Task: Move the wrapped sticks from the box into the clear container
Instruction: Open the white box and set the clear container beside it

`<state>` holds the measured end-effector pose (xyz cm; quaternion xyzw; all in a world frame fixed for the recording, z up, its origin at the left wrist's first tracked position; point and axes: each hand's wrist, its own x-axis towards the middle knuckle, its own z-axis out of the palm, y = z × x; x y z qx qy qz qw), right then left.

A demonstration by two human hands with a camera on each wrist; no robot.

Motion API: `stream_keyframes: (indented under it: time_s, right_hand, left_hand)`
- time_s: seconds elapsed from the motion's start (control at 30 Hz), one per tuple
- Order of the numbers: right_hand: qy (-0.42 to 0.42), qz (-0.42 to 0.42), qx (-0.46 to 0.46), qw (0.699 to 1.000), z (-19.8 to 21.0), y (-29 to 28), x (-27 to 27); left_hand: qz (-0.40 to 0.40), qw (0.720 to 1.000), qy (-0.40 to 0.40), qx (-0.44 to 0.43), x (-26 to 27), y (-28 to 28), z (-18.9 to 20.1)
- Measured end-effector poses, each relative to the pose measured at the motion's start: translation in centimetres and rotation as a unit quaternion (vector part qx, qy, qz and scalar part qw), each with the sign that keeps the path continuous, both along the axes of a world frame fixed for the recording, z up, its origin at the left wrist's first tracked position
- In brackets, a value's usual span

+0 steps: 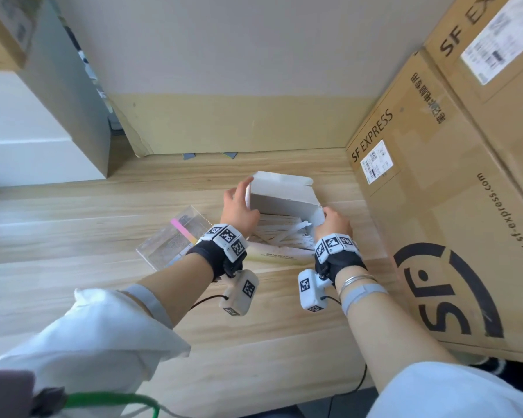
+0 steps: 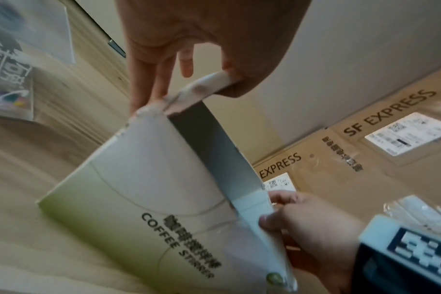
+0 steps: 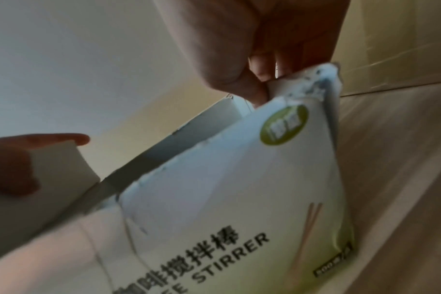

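The person stood over the wooden table (image 1: 73, 224) with both hands on the white box (image 1: 284, 194), which sat open near the table's far side, its mouth tipped up toward them; the left hand (image 1: 239, 206) held the box's left end flap, thumb inside and fingers (image 2: 149, 79) stretched along the outside, pinching the card between them; the right hand (image 1: 334, 223) gripped the right end flap, fingers (image 3: 259, 69) curled over its torn edge and thumb pressed against it; the front of the box read "COFFEE STIRRER" in black over a pale green fade; inside lay the wrapped sticks (image 1: 284, 233), a loose heap of thin white paper sleeves slanting every which way, all of them in the box; the clear container (image 1: 169, 239) stood on the table just to the left of the box, close behind the left wrist, with a pink strip on its near wall; whether it held any sticks I could not tell; big brown SF Express cartons (image 1: 453, 182) were stacked hard against the table's right side, near the box.
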<state>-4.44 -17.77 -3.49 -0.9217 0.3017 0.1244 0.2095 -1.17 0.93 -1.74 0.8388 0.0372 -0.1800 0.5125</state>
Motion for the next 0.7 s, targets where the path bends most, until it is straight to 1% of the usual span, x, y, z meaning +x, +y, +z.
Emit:
stream_keyframes:
  time_s: [0.07, 0.13, 0.17, 0.23, 0.3, 0.33, 0.4, 0.47, 0.53, 0.6, 0.7]
  right_hand:
    - [-0.006, -0.006, -0.015, 1.000, 0.0, -0.6, -0.1]
    - [-0.013, -0.015, -0.014, 1.000, 0.0, -1.2, -0.2]
    - [-0.017, -0.021, -0.010, 1.000, 0.0, -1.3, -0.3]
    - [-0.027, -0.039, 0.003, 0.999, 0.0, -1.1, -0.5]
    - [-0.039, -0.049, 0.003, 0.998, 0.0, -0.4, -0.5]
    - [-0.041, -0.048, -0.014, 0.998, 0.1, 0.1, -0.5]
    - [-0.054, -0.039, -0.053, 0.996, 0.4, 1.4, -0.3]
    - [-0.074, -0.012, -0.063, 0.995, 0.8, 2.8, 0.2]
    - [-0.095, 0.025, -0.032, 0.995, 1.1, 4.5, 0.9]
    - [-0.120, 0.049, 0.029, 0.991, 1.4, 6.7, 1.6]
    - [-0.122, 0.078, 0.100, 0.984, 1.4, 10.4, 2.4]
  left_hand:
    - [0.038, 0.999, -0.020, 0.013, 0.2, 0.3, 0.3]
    - [0.053, 0.995, -0.031, 0.073, 0.2, 0.7, 0.2]
    - [0.036, 0.992, -0.031, 0.118, 0.3, 0.8, 0.0]
    - [-0.033, 0.981, -0.009, 0.189, 0.3, 0.9, -0.7]
    - [-0.083, 0.977, 0.035, 0.192, 0.4, 0.6, -1.1]
    - [-0.093, 0.977, 0.055, 0.186, 0.4, 0.6, -1.2]
    - [-0.087, 0.978, 0.073, 0.173, 0.5, 0.7, -1.4]
    - [-0.079, 0.981, 0.077, 0.159, 0.8, 1.3, -1.7]
    - [-0.065, 0.984, 0.081, 0.147, 1.4, 2.4, -1.6]
    - [-0.047, 0.986, 0.073, 0.142, 2.1, 3.7, -1.5]
    - [-0.021, 0.986, 0.055, 0.159, 3.1, 6.0, -1.2]
